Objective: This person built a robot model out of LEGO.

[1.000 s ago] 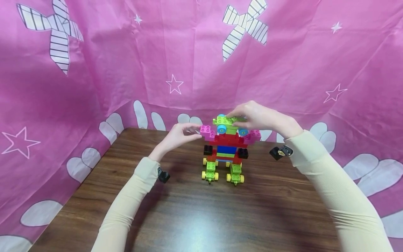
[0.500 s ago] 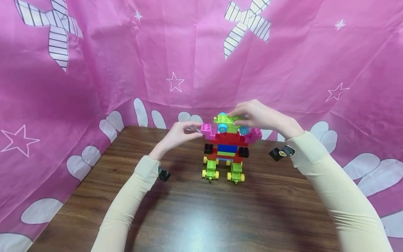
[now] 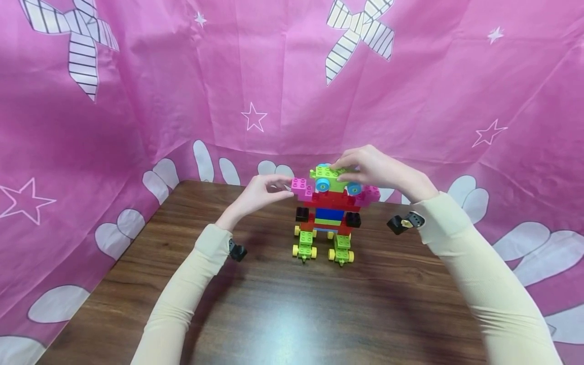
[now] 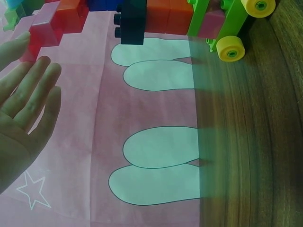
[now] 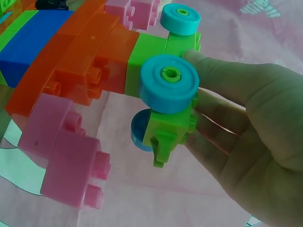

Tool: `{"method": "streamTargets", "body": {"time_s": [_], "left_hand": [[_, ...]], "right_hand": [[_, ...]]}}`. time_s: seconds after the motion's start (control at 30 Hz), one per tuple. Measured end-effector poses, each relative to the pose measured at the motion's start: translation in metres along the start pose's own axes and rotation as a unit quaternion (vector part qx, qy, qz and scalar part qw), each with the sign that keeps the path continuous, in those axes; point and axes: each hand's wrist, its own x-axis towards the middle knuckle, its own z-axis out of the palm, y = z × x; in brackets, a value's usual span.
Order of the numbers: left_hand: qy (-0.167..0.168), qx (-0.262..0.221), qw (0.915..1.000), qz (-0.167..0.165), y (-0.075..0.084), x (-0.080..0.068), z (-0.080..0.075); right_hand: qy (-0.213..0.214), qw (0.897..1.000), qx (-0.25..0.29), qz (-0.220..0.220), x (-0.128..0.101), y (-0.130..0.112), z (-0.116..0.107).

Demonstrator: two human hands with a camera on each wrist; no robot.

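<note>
A brick figure stands upright on the wooden table, with a red and blue body, pink arms, black blocks and green feet on yellow wheels. My right hand grips the green wheeled piece on top of it. In the right wrist view the fingers curl round this green piece with its blue wheels. My left hand reaches the figure's left pink arm. In the left wrist view its straight fingers touch that brick.
Pink cloth with white stars and petal shapes hangs behind and beside the table and closes in its back edge. The figure's wheeled foot rests on the wood near the cloth. Small black cameras sit at both wrists.
Both hands stay on the figure as before; only the head view drifts slightly.
</note>
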Motion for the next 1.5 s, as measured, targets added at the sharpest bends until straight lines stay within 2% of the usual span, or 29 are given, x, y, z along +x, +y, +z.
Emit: {"method": "streamTargets", "body": {"time_s": [0.2,0.5,0.7,1.13,1.5], "left_hand": [[0.000,-0.003,1.0000,-0.002,0.0002,0.0002,-0.0001],[-0.003,-0.005,1.0000,-0.004,-0.0003,-0.0025,0.0001],[-0.003,0.000,1.0000,0.002,0.0010,-0.0019,-0.0003],[0.001,-0.001,1.0000,-0.001,0.0028,-0.0005,0.0003],[0.000,-0.001,1.0000,-0.006,0.0030,-0.0022,0.0007]], "right_hand": [[0.006,1.000,-0.003,-0.002,-0.0007,0.0008,0.0021],[-0.006,1.000,0.003,0.023,-0.0025,-0.0001,0.0017],[0.016,0.999,0.001,0.042,-0.0072,0.0005,-0.0027],[0.036,0.999,-0.013,0.025,-0.0079,-0.0012,-0.0019],[0.028,0.999,-0.016,0.024,-0.0080,0.0000,-0.0020]]}}
